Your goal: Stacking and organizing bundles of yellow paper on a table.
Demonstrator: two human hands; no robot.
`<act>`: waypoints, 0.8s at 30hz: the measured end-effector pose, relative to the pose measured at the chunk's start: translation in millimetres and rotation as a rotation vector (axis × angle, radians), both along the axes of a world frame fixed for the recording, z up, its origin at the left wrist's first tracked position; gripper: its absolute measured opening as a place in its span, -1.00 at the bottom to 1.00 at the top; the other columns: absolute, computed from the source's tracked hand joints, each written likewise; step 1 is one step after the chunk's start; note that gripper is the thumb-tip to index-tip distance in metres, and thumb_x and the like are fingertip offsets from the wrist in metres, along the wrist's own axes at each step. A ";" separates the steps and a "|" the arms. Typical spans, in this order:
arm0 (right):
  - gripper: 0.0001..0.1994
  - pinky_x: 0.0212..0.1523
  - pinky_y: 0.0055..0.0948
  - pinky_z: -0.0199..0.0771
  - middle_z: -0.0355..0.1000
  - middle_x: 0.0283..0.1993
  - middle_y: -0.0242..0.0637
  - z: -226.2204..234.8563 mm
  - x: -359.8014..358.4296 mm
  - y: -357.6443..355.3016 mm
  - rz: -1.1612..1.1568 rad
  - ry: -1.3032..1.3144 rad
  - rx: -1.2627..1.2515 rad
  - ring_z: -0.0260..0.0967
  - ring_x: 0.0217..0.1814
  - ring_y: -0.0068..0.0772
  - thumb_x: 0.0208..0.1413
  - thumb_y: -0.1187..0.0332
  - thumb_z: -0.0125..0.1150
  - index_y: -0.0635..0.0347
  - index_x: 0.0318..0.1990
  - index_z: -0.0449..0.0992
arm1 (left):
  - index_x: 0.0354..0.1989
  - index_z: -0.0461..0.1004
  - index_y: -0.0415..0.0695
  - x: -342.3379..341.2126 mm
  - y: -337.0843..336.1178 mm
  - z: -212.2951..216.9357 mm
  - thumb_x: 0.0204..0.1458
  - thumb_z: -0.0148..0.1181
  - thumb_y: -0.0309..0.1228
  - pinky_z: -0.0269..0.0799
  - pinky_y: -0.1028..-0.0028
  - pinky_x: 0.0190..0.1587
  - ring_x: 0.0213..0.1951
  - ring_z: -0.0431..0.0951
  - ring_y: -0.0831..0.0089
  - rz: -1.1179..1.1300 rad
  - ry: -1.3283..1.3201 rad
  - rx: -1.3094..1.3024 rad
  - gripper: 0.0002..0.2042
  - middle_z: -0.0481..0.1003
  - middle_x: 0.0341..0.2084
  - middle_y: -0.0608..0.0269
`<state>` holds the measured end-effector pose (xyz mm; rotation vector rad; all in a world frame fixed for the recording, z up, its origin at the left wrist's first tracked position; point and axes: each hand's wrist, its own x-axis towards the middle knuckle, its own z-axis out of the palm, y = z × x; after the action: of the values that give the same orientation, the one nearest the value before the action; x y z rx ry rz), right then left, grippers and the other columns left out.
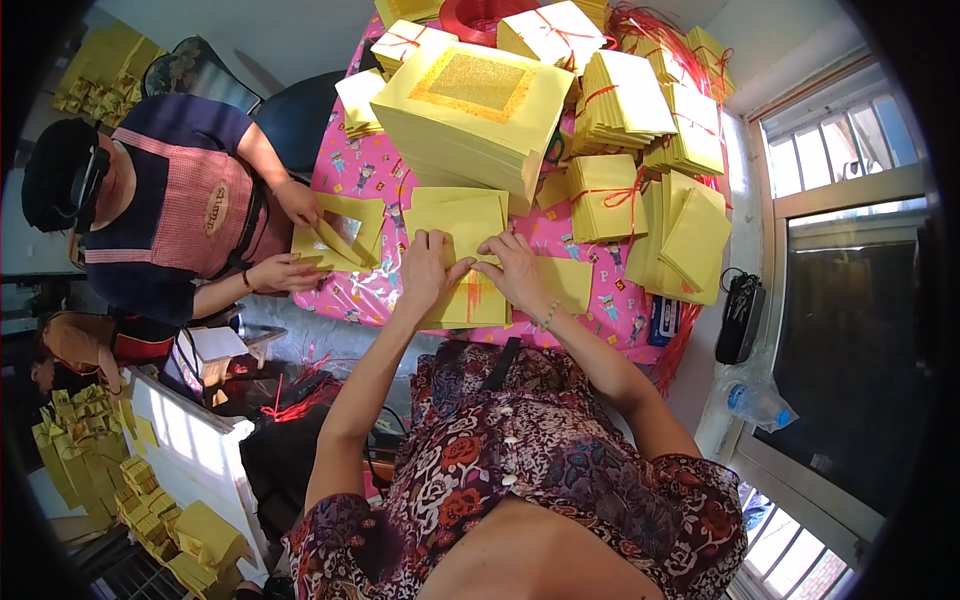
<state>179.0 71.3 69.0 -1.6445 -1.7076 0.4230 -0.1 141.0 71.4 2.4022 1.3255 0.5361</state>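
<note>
A: Entry, head view. Where is the left hand (425, 268)?

B: Flat on a yellow paper sheet (462, 262) at the near edge of the bench (360, 165). Fingers point away from the body and press down; nothing is closed in its grip, it only bears on the paper.

A: Right hand (515, 272)?

B: Just beside the left, on the same sheet. Fingertips bent and pressing along a fold near the sheet's middle. Whether it pinches an edge or only presses, I cannot tell. A bead bracelet (548, 316) sits at that wrist.

A: Describe the sheet.

B: Pale yellow, thin, squarish, partly folded, with an orange-red printed patch near its front edge, between the two wrists. It lies on a pink patterned cover over the bench.

A: Surroundings?

B: Directly beyond the hands, a tall stack of yellow sheets (470, 115) with a gold square in the centre of the top sheet. To the right, folded yellow bundles (605, 198) tied with red string, more of them toward the far edge.

A: Anyone else?

B: A second person in a pink apron (205, 210) sits at the left, both hands on their own folded yellow paper (340, 235). On the floor at lower left, piles of folded yellow pieces (150, 495).
</note>
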 end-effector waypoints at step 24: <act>-0.66 -0.03 -0.17 0.34 0.38 -0.22 -0.25 -1.1 -1.9 16.1 0.019 0.072 -0.271 0.31 -0.04 -0.06 -0.10 0.24 0.44 0.14 -0.25 0.41 | -0.02 0.49 -0.09 -56.7 11.2 -12.5 -0.11 0.45 -0.28 0.33 0.28 0.03 -0.05 0.35 0.18 -0.008 -0.278 -0.050 -0.55 0.31 -0.16 0.12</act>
<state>177.1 87.4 67.9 -1.7800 -1.6702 0.7403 -56.8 152.2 58.9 2.1964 1.1931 0.7922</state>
